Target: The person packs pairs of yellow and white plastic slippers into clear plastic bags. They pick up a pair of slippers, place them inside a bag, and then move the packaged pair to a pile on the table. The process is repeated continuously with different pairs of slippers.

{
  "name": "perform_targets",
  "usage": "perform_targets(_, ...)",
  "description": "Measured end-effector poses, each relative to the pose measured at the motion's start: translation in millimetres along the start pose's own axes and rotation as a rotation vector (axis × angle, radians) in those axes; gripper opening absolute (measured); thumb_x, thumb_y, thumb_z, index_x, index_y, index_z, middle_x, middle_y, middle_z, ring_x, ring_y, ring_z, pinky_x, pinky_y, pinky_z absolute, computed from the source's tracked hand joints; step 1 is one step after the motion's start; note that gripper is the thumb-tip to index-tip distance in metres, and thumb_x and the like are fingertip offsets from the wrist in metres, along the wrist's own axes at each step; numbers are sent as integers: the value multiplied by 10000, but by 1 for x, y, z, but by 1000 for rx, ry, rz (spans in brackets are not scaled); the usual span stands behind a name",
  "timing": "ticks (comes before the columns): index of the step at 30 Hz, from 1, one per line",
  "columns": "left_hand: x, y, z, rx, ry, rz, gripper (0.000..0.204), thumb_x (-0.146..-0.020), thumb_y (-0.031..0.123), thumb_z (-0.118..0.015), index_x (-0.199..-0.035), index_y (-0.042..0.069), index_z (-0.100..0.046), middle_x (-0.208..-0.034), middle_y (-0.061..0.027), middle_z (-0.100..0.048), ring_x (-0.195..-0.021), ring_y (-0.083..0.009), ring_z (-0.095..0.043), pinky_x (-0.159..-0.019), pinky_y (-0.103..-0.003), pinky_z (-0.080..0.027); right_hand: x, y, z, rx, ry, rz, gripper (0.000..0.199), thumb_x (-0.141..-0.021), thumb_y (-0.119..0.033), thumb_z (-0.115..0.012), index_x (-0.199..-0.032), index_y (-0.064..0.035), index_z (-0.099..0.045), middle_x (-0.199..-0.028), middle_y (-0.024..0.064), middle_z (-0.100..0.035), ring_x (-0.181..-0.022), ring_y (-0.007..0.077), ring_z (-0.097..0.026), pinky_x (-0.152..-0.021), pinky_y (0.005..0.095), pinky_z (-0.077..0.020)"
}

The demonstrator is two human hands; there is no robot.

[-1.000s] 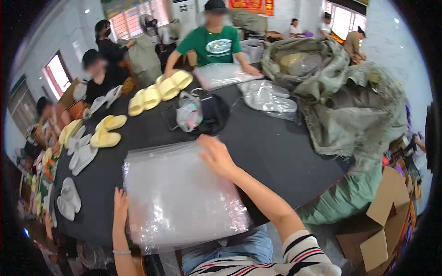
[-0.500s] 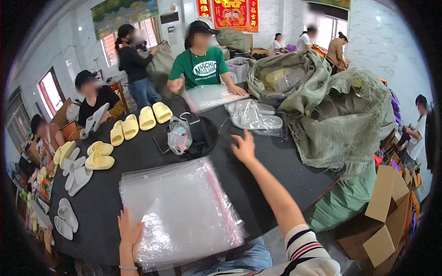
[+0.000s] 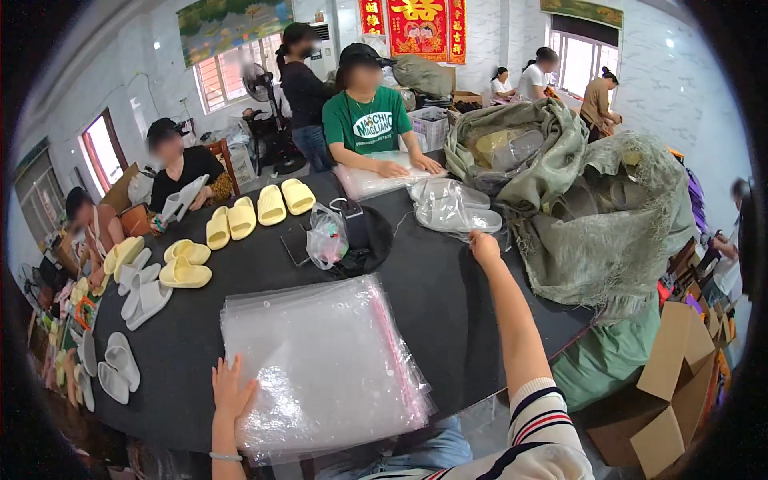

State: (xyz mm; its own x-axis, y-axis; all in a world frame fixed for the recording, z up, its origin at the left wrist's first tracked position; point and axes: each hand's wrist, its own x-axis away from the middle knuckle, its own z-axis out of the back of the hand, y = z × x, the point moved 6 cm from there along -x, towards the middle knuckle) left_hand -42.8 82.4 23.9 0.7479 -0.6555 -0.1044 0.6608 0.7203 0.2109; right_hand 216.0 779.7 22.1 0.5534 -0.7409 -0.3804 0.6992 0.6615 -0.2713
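Observation:
A stack of clear plastic bags (image 3: 312, 360) with a pink strip along its right side lies flat before me on the dark table. My left hand (image 3: 233, 390) rests at the stack's left edge, fingers spread and holding nothing. With my right arm stretched forward, my right hand (image 3: 484, 246) has its fingers pinched at the near right corner of a clear bag. In that bag lies a pair of translucent grey-white slippers (image 3: 452, 210), next to a large woven sack.
Pale yellow slippers (image 3: 242, 218) and grey-white slippers (image 3: 118, 366) line the table's left side. A small plastic bag (image 3: 328, 240) sits mid-table. Woven sacks (image 3: 616, 232) bulge at the right, above an open cardboard box (image 3: 664, 392). Across from me, a person in green rests both hands on more bags.
My right hand has moved right and closed at the bagged slippers' corner. My left hand stays by the stack. The person in green has brought both hands onto their bags.

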Motion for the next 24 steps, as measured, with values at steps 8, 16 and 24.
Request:
perform_targets(8, 5, 1, 1, 36, 30, -26, 784, -835, 420, -644, -1491, 141, -318, -1451, -261, -379, -1390, -420, -274, -1161, -513, -147, 19, 9, 37, 268, 111, -125, 167, -783, -262, -709, -926, -177, -709, -1124, 38, -612, -1125, 234, -540, -815, 484, -473)
perform_targets(16, 1, 0, 6, 60, 44, -34, 763, -837, 444, -641, -1476, 141, -354, -1443, -291, -372, -1393, -431, -263, -1157, -517, -137, 47, -19, 72, -613, -108, 154, 217, -910, -197, -624, -1036, -20, -629, -991, 123, -695, -908, 290, -665, -834, 357, -502)
perform_targets(24, 4, 0, -1, 36, 47, -48, 745, -853, 434, -618, -1475, 121, -354, -1450, -224, -401, -1393, -414, -270, -1159, -513, -132, 169, -27, 167, -370, -772, 205, 560, -831, -406, -727, -1261, -85, -565, -1201, 123, -632, -1079, 263, -626, -911, 391, -506)
